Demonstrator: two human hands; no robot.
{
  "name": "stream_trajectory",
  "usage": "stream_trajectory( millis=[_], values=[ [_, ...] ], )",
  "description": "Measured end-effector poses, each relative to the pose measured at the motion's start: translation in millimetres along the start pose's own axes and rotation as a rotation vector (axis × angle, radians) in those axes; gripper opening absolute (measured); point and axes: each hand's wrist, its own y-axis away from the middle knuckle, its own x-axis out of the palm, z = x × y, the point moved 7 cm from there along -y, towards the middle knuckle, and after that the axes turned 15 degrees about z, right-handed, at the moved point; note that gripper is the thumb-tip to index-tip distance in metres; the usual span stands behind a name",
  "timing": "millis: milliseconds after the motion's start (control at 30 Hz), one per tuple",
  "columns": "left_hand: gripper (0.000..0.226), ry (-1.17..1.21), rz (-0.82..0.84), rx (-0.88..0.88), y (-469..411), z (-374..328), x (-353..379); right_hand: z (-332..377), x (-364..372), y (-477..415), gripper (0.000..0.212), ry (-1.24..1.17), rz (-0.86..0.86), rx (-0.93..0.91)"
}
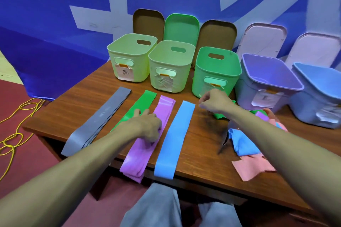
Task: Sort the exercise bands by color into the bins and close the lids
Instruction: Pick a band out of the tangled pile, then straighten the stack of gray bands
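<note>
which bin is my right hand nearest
The bright green bin, third from the left; the right hand is just before it, others stand farther off.

Four flat bands (175, 138) lie before five open bins (212, 73).

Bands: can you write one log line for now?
left hand: rests on purple band | right hand: curled at blue band corner | bins: open

Left hand (147, 127) rests on the purple band (163, 108), between the green band (145, 99) and blue band (175, 134).
</note>
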Motion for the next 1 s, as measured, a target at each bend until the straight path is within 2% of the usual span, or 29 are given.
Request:
stream_trajectory(
  millis=[100,167,200,267,300,367,400,433,500,533,600,733,800,900,1000],
  values=[
    [0.027,0.038,-0.145,0.043,-1,-18,-19,-19,-17,21,0.011,0.094,0.021,-0.037],
    [0.026,0.233,-0.309,0.185,3,-39,-32,-28,-24,36,0.014,0.172,0.012,-0.079],
    [0.025,0.382,-0.333,0.283,4,-51,-36,-32,-26,42,0.016,0.205,0.006,-0.096],
    [0.030,0.635,-0.243,0.460,5,-81,-33,-40,-27,52,0.020,0.264,0.013,-0.124],
    [0.041,0.671,-0.182,0.503,5,-97,-29,-43,-26,56,0.024,0.291,0.028,-0.136],
    [0.059,0.585,-0.135,0.502,4,-122,-20,-49,-24,62,0.031,0.333,0.063,-0.153],
    [0.061,0.530,-0.165,0.489,2,-131,-17,-51,-21,66,0.036,0.350,0.080,-0.157],
    [0.056,0.489,-0.213,0.477,0,-137,-16,-53,-18,69,0.040,0.366,0.099,-0.159],
    [0.031,0.478,-0.308,0.459,-3,-140,-20,-58,-11,74,0.047,0.384,0.144,-0.165],
    [0.018,0.515,-0.350,0.449,-4,-139,-24,-60,-8,75,0.048,0.387,0.158,-0.172],
    [0.012,0.674,-0.417,0.447,-3,-131,-35,-63,-9,78,0.042,0.377,0.153,-0.195],
    [0.011,0.990,-0.583,0.496,8,-112,-77,-59,-30,88,0.032,0.285,-0.027,-0.310],
    [0.017,1.061,-0.634,0.543,11,-108,-104,-53,-48,93,0.034,0.167,-0.145,-0.367],
    [0.012,1.082,-0.651,0.641,19,-114,-149,-54,-69,94,0.039,-0.069,-0.184,-0.351],
    [0.009,1.048,-0.701,0.712,31,-124,-185,-57,-97,103,0.011,-0.199,-0.370,-0.354]
  ],
)
